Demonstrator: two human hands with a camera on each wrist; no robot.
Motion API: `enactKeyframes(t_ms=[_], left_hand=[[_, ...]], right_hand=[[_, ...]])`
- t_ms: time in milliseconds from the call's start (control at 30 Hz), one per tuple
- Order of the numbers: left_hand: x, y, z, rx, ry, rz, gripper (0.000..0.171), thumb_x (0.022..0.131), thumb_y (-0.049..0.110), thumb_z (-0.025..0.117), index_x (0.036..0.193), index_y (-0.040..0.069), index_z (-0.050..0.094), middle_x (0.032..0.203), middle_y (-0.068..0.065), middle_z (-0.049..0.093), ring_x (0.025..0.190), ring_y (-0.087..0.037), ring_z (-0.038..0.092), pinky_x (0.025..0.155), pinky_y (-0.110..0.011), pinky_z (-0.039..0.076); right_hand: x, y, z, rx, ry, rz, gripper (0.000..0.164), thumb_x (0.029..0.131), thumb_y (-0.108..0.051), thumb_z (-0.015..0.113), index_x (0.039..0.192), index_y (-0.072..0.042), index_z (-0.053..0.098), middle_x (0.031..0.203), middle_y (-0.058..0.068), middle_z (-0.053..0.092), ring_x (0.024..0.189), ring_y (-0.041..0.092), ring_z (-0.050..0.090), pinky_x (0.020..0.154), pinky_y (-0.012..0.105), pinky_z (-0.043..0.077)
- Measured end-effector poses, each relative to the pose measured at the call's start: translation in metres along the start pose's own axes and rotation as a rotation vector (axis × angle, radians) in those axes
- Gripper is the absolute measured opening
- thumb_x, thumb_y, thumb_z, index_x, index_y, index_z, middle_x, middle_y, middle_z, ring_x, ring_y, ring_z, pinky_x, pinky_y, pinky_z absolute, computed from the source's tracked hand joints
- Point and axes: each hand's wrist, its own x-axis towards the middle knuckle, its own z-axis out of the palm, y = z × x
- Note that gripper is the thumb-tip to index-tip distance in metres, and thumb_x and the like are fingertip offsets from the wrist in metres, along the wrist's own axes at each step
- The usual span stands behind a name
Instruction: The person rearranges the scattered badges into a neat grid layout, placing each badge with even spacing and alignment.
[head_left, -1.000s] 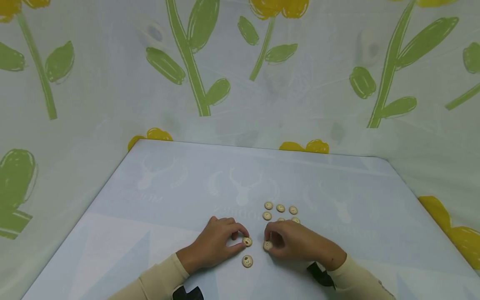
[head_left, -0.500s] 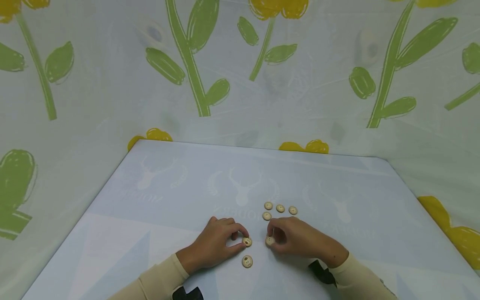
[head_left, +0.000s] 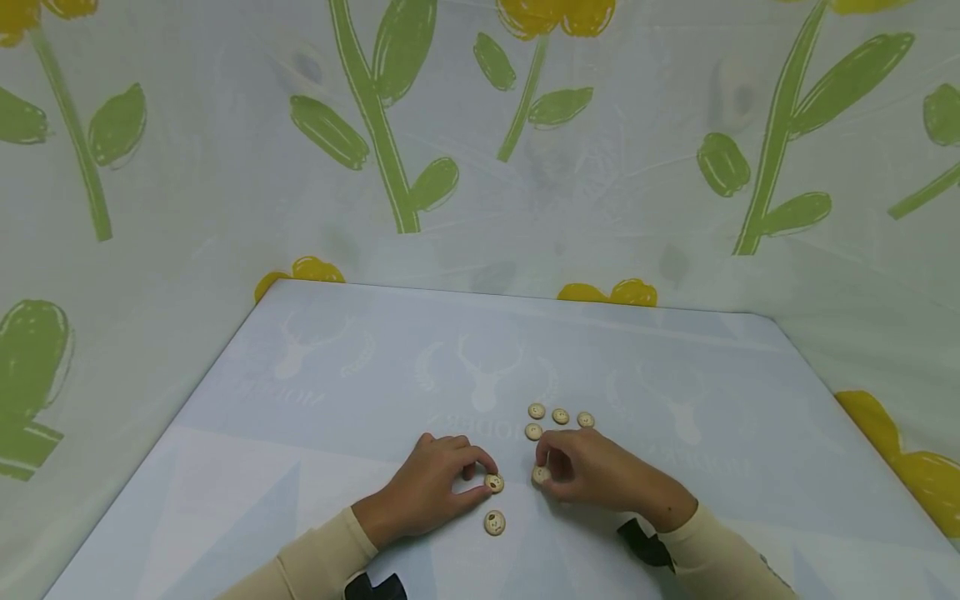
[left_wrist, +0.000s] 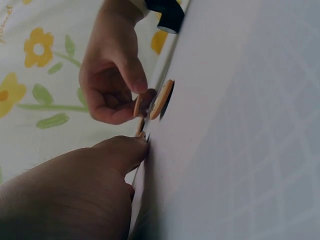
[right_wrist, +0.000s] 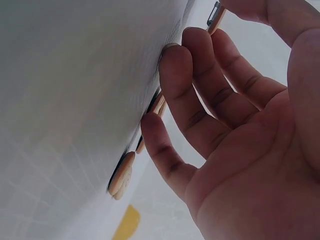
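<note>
My left hand rests on the table, thumb and forefinger pinching a small round wooden badge with dark face-like marks. A similar wooden badge lies just nearer to me. To the right, my right hand pinches another wooden badge between thumb and fingertips. In the left wrist view this held badge is tilted on edge. A metal pin clasp shows on its back in the right wrist view. That hand's other fingers curve loosely close to the tabletop.
Beyond my right hand, several like badges lie in rows, among them a far-row badge and a nearer-row badge. My right hand covers part of the nearer row. The pale table meets a flower-printed cloth behind.
My right hand has shifted slightly away from me and to the right, carrying its badge, and now covers badges of the nearer row. My left hand stays in place.
</note>
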Motion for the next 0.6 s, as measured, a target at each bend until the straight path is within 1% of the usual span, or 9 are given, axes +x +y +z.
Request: enactKeyframes(t_ms=[200, 500, 600], left_hand=[[-0.0002, -0.0002, -0.0008, -0.003, -0.006, -0.005, 0.019, 0.086, 0.037, 0.077, 0.103, 0.035, 0.07, 0.078, 0.02, 0.049, 0.075, 0.005, 0.047, 0.073, -0.026, 0.027], [-0.0003, -0.0001, -0.0013, -0.023, 0.002, -0.001, 0.017, 0.087, 0.037, 0.077, 0.103, 0.035, 0.07, 0.079, 0.02, 0.051, 0.076, 0.005, 0.047, 0.073, -0.026, 0.028], [-0.0005, -0.0002, -0.0016, -0.034, -0.006, -0.006, 0.017, 0.087, 0.036, 0.077, 0.103, 0.035, 0.07, 0.079, 0.02, 0.052, 0.076, 0.005, 0.048, 0.074, -0.026, 0.028]], right_hand=[[0.0006, 0.0011, 0.0001, -0.01, 0.017, 0.001, 0.016, 0.085, -0.018, 0.077, 0.093, -0.022, 0.063, 0.076, -0.013, 0.056, 0.07, 0.0, 0.05, 0.063, 0.02, 0.046], [0.0015, 0.0036, -0.0014, 0.004, 0.028, 0.008, 0.018, 0.085, -0.015, 0.076, 0.094, -0.02, 0.062, 0.076, -0.013, 0.056, 0.071, 0.0, 0.05, 0.064, 0.02, 0.046], [0.0012, 0.0044, -0.0026, -0.011, 0.04, 0.013, 0.018, 0.085, -0.016, 0.076, 0.094, -0.021, 0.062, 0.076, -0.014, 0.055, 0.071, 0.0, 0.05, 0.066, 0.02, 0.046]])
